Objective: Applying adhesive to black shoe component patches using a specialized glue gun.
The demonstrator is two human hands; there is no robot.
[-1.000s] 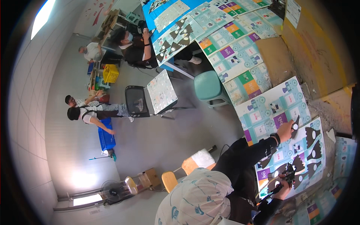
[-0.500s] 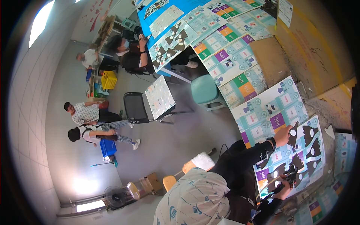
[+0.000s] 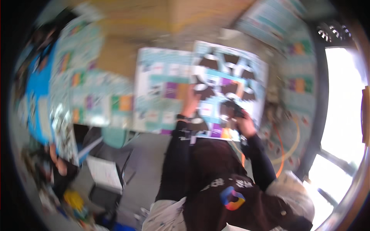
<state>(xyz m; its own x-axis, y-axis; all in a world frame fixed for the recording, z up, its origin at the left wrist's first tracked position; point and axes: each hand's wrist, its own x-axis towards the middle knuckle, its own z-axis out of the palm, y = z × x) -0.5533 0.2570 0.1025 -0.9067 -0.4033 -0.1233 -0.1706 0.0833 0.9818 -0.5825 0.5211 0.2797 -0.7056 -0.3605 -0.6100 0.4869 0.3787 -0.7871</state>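
Right grip (image 3: 245, 124): bare hand, fingers closed round a black tool (image 3: 236, 109), held over the lower right part of the right board (image 3: 255, 108). Left grip (image 3: 189, 102): bare hand, laid at the left edge of that board, fingers directed away from the body. A dark piece (image 3: 205, 92) lies at its fingertips; owing to blur, cannot tell whether it is pinched or merely touched.

The right board is pale, printed in teal and purple, and bears further dark pieces (image 3: 231, 59) with pale centres, spread in rough rows. The left board (image 3: 160, 104), printed likewise, lies flat just beside it, touching or nearly so.

Both boards lie on the table (image 3: 165, 41). A white scrap (image 3: 230, 34) is noted beyond the right board. Left of the boards: printed sheets (image 3: 102, 103) and a brown cardboard sheet (image 3: 117, 57). Orange hose (image 3: 282, 154) runs right of the right forearm. Lower left: green stool (image 3: 114, 136) and dark chair (image 3: 103, 197), a pale panel (image 3: 103, 171) on its seat.
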